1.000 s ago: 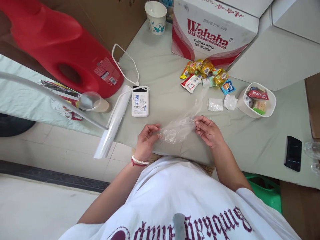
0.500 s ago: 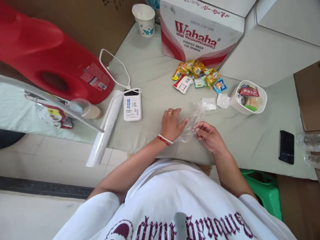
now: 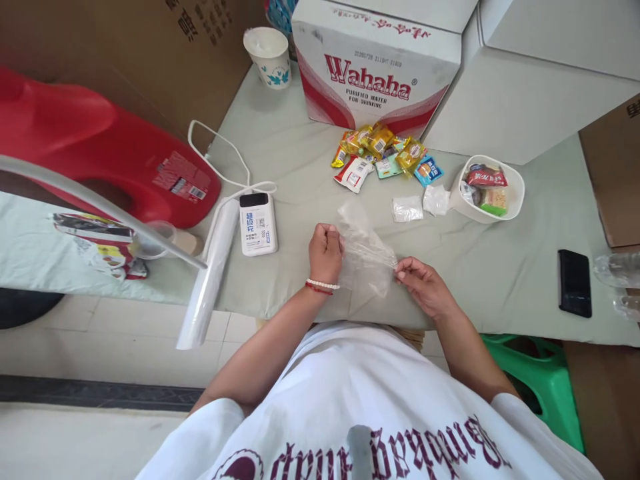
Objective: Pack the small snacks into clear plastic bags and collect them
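A clear plastic bag (image 3: 364, 257) is stretched between my two hands just above the near edge of the grey-green table (image 3: 500, 280). My left hand (image 3: 325, 252), with a bead bracelet at the wrist, is closed on the bag's left side. My right hand (image 3: 423, 285) pinches the bag's right edge between fingers and thumb. Beyond the bag lies a pile of wrapped snacks (image 3: 383, 152), and a white bowl (image 3: 515, 193) holding more snacks stands at the right.
A Wahaha water carton (image 3: 375, 67) and a paper cup (image 3: 269, 55) stand at the back. A power bank (image 3: 257, 223), a roll of plastic bags (image 3: 210, 273) and a red jug (image 3: 100, 153) are at left. A black phone (image 3: 574, 283) lies right; a green stool (image 3: 540, 387) stands below.
My left hand moved from the bag's near-left end up over the bag, then closed into a fist on its left side. The bag now hangs spread between both hands.
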The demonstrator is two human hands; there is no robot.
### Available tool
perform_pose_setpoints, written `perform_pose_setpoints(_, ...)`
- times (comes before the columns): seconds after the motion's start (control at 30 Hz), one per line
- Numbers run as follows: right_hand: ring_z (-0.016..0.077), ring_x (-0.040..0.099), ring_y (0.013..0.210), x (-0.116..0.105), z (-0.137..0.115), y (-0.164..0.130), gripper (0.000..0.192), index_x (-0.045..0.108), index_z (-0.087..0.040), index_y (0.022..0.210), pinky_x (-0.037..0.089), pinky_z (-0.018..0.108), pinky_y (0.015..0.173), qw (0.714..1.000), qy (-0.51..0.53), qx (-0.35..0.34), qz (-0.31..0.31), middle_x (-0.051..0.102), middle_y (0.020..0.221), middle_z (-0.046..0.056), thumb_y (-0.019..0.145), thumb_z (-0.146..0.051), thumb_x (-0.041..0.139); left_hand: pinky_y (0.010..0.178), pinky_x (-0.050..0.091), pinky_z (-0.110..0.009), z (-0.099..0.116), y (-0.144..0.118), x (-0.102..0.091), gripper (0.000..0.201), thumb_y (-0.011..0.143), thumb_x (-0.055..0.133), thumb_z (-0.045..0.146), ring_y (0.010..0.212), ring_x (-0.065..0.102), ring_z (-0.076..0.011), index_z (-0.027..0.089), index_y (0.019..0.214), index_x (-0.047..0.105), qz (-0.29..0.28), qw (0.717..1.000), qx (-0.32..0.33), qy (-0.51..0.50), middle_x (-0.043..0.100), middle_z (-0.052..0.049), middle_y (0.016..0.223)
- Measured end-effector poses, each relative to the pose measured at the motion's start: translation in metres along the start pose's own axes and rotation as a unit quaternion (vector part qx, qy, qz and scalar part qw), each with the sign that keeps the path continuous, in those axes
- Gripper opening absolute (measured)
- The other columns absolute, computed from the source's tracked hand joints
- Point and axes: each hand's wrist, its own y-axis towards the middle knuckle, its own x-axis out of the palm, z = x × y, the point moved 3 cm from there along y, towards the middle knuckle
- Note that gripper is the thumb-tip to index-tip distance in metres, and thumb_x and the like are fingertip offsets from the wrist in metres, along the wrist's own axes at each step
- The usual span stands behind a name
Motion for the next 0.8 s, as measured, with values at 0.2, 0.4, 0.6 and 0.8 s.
perform_pose_setpoints(0.2, 0.0134, 0.063, 0.078, -0.001, -0.009, 0.023, 0.027, 0.075, -0.024, 0.083, 0.055, 0.028, 0.077, 0.986, 0.139, -0.006, 0.097, 0.071, 0.089, 0.0, 0.063, -0.029, 0.091, 0.036, 0.024, -0.02, 0.032, -0.018, 0.009, 0.048, 0.084, 0.07, 0.066, 0.039, 0.032, -0.0042, 0.023, 0.084, 0.047, -0.135, 0.98, -0.121, -0.083, 0.057, 0.007, 0.067)
perform_pose_setpoints(0.4, 0.0183, 0.067, 0.073, 0.063, -0.014, 0.054, 0.043, 0.078, -0.023, 0.099, 0.053, 0.03, 0.065, 0.975, 0.186, 0.085, -0.088, 0.076, 0.089, 0.003, 0.062, -0.042, 0.091, 0.043, 0.031, -0.023, 0.038, -0.015, 0.011, 0.045, 0.092, 0.059, 0.066, 0.044, 0.034, -0.0086, 0.024, 0.082, 0.048, -0.164, 0.985, -0.053, 0.029, 0.044, 0.008, 0.06)
perform_pose_setpoints(0.6, 0.0246, 0.074, 0.085, 0.089, -0.003, 0.072, 0.034, 0.074, -0.024, 0.08, 0.054, 0.033, 0.067, 0.984, 0.171, 0.042, -0.014, 0.077, 0.081, 0.002, 0.061, -0.047, 0.091, 0.082, 0.046, -0.032, 0.032, -0.007, -0.004, 0.028, 0.102, 0.047, 0.037, 0.089, 0.054, -0.0205, 0.022, 0.078, 0.052, -0.063, 0.949, 0.153, 0.267, 0.057, -0.004, 0.081)
perform_pose_setpoints(0.8, 0.0196, 0.071, 0.076, 0.085, -0.003, 0.071, 0.047, 0.075, -0.025, 0.09, 0.054, 0.029, 0.065, 0.984, 0.166, 0.061, -0.028, 0.078, 0.087, 0.001, 0.055, -0.046, 0.097, 0.067, 0.038, -0.028, 0.034, -0.003, -0.008, 0.024, 0.104, 0.042, 0.035, 0.065, 0.048, -0.0162, 0.024, 0.083, 0.047, -0.043, 0.948, 0.121, 0.293, 0.051, 0.003, 0.07)
